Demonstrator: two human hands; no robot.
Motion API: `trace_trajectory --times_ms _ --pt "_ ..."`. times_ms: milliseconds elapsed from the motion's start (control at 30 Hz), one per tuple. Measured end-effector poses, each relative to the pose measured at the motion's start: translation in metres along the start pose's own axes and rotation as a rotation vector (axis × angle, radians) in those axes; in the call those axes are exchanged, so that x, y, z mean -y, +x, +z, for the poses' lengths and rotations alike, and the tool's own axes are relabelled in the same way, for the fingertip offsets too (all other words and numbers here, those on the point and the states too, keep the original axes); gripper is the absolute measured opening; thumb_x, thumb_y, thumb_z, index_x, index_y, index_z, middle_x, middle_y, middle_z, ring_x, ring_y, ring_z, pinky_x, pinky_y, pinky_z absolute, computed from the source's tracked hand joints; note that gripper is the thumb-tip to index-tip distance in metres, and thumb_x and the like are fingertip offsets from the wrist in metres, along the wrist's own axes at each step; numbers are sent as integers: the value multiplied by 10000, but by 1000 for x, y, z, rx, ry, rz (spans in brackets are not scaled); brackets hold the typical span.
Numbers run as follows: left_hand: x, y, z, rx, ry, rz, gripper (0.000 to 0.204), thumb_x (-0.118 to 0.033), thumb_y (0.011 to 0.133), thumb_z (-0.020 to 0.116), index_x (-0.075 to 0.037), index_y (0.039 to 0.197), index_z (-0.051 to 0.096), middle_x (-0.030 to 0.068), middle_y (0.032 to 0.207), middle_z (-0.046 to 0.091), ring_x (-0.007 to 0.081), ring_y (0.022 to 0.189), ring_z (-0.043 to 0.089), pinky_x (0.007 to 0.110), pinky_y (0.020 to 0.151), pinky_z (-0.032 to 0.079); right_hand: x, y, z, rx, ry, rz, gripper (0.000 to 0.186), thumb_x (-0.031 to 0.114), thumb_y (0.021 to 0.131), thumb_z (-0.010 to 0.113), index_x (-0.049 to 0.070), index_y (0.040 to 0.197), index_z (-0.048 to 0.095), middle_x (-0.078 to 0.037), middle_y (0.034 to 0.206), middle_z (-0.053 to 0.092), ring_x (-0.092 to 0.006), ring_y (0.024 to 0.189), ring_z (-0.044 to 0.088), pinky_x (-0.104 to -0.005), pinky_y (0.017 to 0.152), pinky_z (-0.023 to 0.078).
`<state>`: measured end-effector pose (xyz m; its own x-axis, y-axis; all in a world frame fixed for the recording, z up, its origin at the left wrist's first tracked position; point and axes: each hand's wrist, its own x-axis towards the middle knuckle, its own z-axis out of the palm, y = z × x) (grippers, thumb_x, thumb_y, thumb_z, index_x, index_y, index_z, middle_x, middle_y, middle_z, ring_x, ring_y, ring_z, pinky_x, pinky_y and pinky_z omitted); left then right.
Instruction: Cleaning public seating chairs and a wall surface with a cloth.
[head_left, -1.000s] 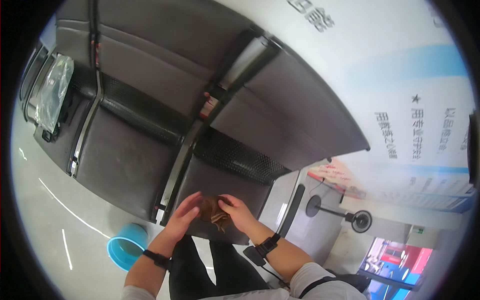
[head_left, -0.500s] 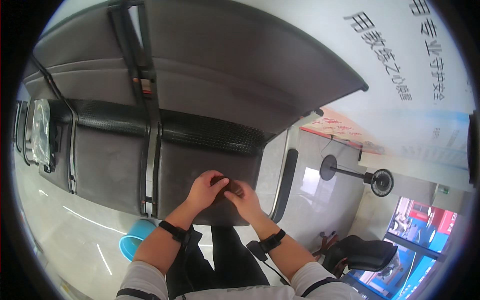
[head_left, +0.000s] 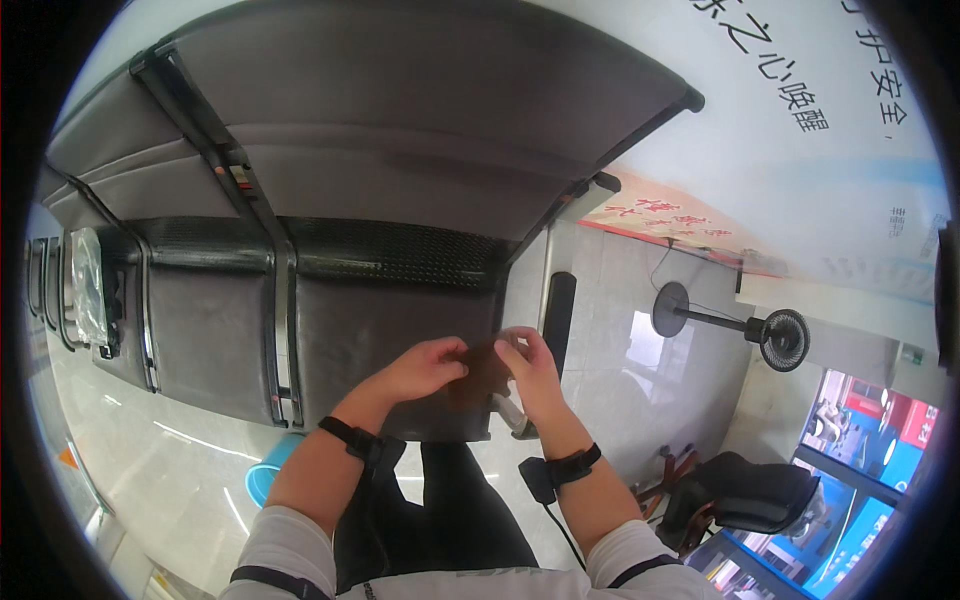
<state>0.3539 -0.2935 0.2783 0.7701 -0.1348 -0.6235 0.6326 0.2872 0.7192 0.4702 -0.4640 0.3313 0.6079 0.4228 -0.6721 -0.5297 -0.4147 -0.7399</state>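
Note:
A brown cloth [head_left: 478,380], blurred, is stretched between my two hands over the front of the nearest grey padded seat [head_left: 365,325]. My left hand [head_left: 425,365] has its fingers curled on the cloth's left side. My right hand [head_left: 528,365] grips its right side, thumb and fingers raised near the seat's right edge. Both wrists wear black straps with small boxes attached.
A row of linked seats runs left, with a clear plastic bag [head_left: 88,285] on a far seat. A blue bucket [head_left: 264,475] stands on the floor [head_left: 165,480]. At right are a standing fan [head_left: 783,338], a black office chair [head_left: 745,490] and a printed wall [head_left: 800,190].
My hands have drawn apart from being close together, spreading the brown cloth, and my right hand has risen and moved right. The view has shifted since a second ago.

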Motion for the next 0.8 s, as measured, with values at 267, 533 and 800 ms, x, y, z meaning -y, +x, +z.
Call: trace_trajectory --times_ms 267,533,800 --pt "-16 23 37 -18 -179 96 276 -246 951 679 -27 1113 634 25 937 672 129 864 607 291 784 499 -2 11 -44 254 -2 24 336 173 957 673 19 1244 593 -40 1094 652 -112 1010 596 -282 887 488" --pt "1 36 17 -660 -108 240 212 -212 995 633 -7 1048 641 42 964 687 140 915 618 293 810 500 -94 48 -75 -762 -704 -447 443 151 887 715 -26 1260 553 -192 1223 574 -342 1142 557 -441 1035 422" --pt "-134 -57 -146 -1625 -313 941 316 -220 1017 599 7 1237 576 83 1108 660 172 1016 621 323 906 496 -160 64 -83 -847 -885 -394 508 252 1043 477 -78 1422 400 -284 1399 486 -436 1280 499 -462 1090 419"
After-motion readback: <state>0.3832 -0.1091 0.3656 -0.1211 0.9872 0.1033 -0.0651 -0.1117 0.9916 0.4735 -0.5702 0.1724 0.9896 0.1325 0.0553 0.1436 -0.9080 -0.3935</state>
